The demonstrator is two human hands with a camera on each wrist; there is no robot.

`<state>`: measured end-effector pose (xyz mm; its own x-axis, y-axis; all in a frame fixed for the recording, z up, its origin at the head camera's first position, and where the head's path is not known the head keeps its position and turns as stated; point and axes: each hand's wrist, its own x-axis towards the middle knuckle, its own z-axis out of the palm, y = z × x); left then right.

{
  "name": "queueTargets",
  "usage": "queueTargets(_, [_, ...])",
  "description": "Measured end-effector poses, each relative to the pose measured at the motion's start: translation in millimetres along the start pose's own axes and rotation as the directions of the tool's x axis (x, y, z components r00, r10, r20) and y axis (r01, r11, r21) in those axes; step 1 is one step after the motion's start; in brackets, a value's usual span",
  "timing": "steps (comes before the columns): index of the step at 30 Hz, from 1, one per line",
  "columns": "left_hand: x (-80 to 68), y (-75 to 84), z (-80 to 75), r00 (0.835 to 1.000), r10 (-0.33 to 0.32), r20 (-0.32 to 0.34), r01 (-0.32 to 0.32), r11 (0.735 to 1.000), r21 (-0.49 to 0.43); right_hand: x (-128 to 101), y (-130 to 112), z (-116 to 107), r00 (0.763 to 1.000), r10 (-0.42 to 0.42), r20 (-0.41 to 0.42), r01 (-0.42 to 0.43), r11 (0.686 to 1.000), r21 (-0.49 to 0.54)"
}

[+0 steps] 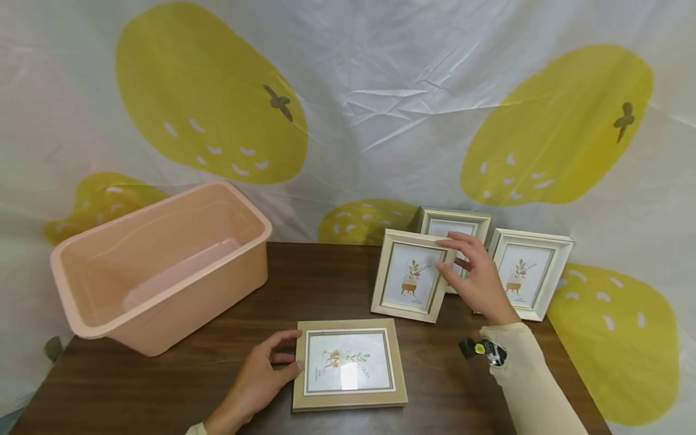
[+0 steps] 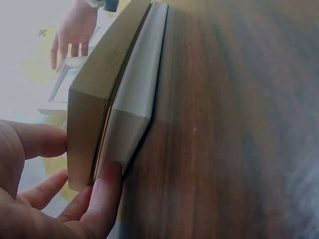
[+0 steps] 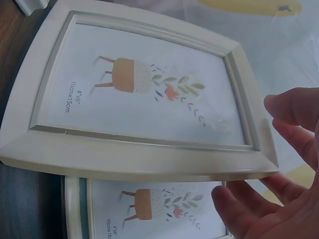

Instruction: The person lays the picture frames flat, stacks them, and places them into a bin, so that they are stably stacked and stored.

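- My left hand pinches the flat frame at lower centre; keep thumb and fingers on its edge.
- My right hand, fingers spread, reaches the standing frame; close gently on its right rim.

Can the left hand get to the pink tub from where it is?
Probably yes. The left hand grips the flat frame, and only bare table lies between it and the pink tub.
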<state>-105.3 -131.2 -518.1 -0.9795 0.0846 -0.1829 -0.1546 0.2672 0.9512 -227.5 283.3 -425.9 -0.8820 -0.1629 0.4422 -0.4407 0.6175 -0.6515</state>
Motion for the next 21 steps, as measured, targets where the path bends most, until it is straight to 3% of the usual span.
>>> queueTargets(8, [0.1,0.3,0.9,1.0,-0.001,0.002,0.001,1.0,0.001,1.8,7.0,1.0,0.999,0.029,0.034,-0.03,0.999,0.014])
queueTargets(15, [0.0,-0.6,0.3,1.0,0.006,0.007,-0.006,1.0,0.002,-3.3,9.2,-0.4,0.997,-0.063,0.039,0.064,0.997,-0.05])
queueTargets(21, [-0.2,-2.2,0.0,1.0,0.009,0.002,-0.009,1.0,0.013,-6.5,3.3,-5.5,0.989,-0.102,0.103,0.111,0.99,-0.087])
